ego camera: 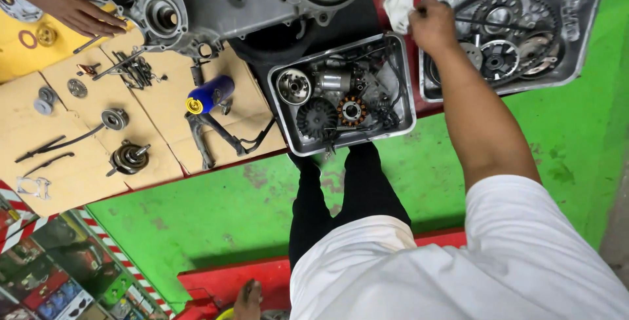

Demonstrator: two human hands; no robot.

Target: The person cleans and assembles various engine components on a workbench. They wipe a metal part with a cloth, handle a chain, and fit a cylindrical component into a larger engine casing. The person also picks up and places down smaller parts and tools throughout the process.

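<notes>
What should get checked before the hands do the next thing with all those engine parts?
1. Right hand grips the white rag: ok.
2. Left hand lies flat on the cardboard, holding nothing: ok.
3. Gears sit inside the large metal tray: ok.
4. Small metal tray rests fully on the bench: not ok, its near edge overhangs.
5. Blue cylinder is steady: cannot tell.

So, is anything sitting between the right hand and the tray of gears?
Nothing visible does. The right hand is already at the left rim of the tray of gears, gripping a white rag. The smaller parts tray lies beside it, nearer the person, out of the way.
</notes>
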